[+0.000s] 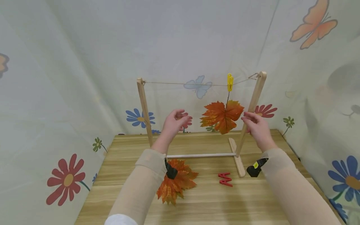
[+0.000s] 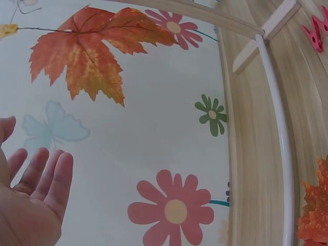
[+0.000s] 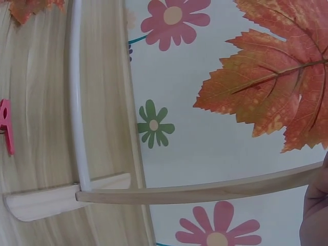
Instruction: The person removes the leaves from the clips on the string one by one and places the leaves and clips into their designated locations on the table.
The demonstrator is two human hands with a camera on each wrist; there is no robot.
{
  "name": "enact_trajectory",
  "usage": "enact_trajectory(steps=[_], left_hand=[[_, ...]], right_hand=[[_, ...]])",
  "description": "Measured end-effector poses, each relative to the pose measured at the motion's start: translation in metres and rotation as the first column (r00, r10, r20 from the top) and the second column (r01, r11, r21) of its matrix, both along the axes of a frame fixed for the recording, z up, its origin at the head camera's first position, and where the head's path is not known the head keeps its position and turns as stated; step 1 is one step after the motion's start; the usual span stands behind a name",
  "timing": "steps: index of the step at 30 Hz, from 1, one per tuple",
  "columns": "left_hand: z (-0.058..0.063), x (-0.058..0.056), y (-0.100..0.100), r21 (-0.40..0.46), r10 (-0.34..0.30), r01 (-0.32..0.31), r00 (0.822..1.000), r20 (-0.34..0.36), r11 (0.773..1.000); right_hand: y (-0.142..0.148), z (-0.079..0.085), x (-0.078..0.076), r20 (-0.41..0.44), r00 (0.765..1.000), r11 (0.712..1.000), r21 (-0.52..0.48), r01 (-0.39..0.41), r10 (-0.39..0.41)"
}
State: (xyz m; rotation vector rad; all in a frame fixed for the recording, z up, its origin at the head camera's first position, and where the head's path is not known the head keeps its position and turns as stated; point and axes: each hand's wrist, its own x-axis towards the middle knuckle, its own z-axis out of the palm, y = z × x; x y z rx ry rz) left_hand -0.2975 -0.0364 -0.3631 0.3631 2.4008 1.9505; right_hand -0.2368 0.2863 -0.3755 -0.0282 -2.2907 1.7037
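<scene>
An orange maple-like leaf (image 1: 220, 117) hangs by its stem from a yellow clothespin (image 1: 230, 82) clipped on a string (image 1: 174, 83). My right hand (image 1: 257, 126) is raised beside the right wooden post (image 1: 256, 97), fingers loosely bent, fingertips close to the leaf's right edge. Only part of that hand shows at the border of the right wrist view. Left of the leaf, my left hand (image 1: 175, 125) is in the air, its fingers relaxed and apart; the left wrist view shows its palm (image 2: 31, 220) with nothing in it.
More orange leaves (image 1: 178, 182) lie on the wooden table (image 1: 202, 203), partly hidden by my left wrist. Red clothespins (image 1: 225, 179) lie to their right. The frame has a left post (image 1: 144, 109), a white bottom rod (image 1: 202, 155) and a wooden foot (image 1: 237, 159). A patterned cloth (image 1: 168, 40) stands behind.
</scene>
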Motion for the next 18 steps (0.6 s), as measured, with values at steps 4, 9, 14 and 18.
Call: enact_trajectory(steps=[4, 9, 14, 18], left_hand=[[0.004, 0.0, 0.002, 0.005, -0.013, 0.013, 1.0, -0.009, 1.0], [0.009, 0.0, 0.005, 0.026, -0.033, 0.033, 0.999, -0.004, 0.999], [0.016, 0.001, 0.008, 0.041, -0.055, 0.055, 0.999, 0.002, 0.998], [0.019, 0.001, 0.011, 0.034, -0.058, 0.058, 0.998, -0.001, 0.998]], right_hand=[[-0.001, 0.007, -0.001, -0.031, 1.0, 1.0, -0.02, -0.002, 0.002], [-0.002, 0.016, -0.002, -0.032, 0.999, 1.0, 0.017, 0.011, -0.01], [-0.004, 0.023, -0.004, -0.004, 1.0, 0.999, 0.038, 0.024, -0.024], [-0.006, 0.028, -0.004, 0.01, 1.0, 0.999, 0.045, 0.017, -0.017]])
